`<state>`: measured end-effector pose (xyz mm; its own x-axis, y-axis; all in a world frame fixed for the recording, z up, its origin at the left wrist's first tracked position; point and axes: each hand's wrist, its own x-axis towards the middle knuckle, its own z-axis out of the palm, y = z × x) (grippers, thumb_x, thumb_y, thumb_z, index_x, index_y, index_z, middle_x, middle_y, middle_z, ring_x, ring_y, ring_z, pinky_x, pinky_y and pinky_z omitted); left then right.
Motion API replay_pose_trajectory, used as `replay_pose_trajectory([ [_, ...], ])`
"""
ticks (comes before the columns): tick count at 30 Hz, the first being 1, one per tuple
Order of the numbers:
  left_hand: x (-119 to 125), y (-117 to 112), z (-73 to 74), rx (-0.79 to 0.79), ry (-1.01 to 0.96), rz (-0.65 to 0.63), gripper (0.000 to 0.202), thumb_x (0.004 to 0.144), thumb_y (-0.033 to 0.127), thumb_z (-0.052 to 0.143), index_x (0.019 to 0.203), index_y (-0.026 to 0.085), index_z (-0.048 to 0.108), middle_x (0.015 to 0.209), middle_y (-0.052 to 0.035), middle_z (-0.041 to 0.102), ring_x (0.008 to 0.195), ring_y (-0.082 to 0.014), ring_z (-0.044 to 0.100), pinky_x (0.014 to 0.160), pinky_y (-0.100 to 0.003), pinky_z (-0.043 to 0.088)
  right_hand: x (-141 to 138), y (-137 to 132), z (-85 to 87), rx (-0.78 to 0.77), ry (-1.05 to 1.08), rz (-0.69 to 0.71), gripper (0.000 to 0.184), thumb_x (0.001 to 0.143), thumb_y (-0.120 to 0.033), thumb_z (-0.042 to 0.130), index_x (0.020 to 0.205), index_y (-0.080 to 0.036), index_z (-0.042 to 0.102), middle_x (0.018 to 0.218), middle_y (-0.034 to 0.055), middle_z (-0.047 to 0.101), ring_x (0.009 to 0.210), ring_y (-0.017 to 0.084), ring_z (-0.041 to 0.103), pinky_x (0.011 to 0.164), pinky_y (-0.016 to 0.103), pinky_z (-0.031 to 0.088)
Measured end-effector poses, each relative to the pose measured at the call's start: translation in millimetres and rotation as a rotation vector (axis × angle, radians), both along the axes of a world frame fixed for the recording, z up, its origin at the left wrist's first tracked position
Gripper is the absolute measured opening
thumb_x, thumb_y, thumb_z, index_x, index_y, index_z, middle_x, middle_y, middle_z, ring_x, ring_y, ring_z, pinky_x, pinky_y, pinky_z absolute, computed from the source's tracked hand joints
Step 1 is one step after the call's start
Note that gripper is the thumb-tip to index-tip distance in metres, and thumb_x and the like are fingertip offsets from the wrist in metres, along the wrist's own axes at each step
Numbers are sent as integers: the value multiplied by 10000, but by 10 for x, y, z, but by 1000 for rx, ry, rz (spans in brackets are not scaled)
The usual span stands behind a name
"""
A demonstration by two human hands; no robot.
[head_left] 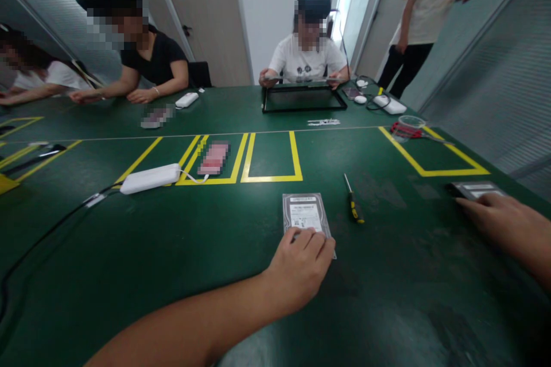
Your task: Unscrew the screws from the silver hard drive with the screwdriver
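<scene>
A hard drive (305, 213) with a white label lies flat on the green table (172, 264) in front of me. My left hand (301, 266) rests on its near edge, fingers curled over it. My right hand (508, 226) reaches out at the far right, fingers stretched flat and touching the near edge of a second dark drive (476, 189). Between the two drives lies a small screwdriver (353, 200) with a yellow and black handle, touched by neither hand.
Yellow tape boxes (271, 157) mark the table's middle. A white power strip (150, 179) with its cable lies at left. A clear cup (408, 125) and red item sit at right. Other people sit at the left and far side; one stands at the back right.
</scene>
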<state>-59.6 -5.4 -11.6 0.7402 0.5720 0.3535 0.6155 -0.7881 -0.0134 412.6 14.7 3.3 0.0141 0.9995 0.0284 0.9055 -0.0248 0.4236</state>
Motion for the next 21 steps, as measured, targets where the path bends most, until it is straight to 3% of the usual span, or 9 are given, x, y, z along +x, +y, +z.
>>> replay_pose_trajectory([
  [5, 3, -7, -11, -5, -3, 3, 331, 994, 271, 459, 1297, 166, 543, 1144, -76, 617, 1088, -228, 546, 915, -427, 434, -21, 30, 30, -80, -33, 15, 425, 892, -145, 504, 1270, -219, 685, 1113, 169, 577, 937, 262, 585, 761, 334, 473],
  [21, 4, -5, -24, -1, -10, 1, 316, 1008, 258, 432, 1285, 166, 551, 1145, -79, 626, 1085, -230, 547, 907, -422, 427, 91, 68, -63, -21, 11, 120, 324, 867, -110, 517, 1098, -146, 742, 1136, 204, 580, 952, 266, 571, 819, 373, 453],
])
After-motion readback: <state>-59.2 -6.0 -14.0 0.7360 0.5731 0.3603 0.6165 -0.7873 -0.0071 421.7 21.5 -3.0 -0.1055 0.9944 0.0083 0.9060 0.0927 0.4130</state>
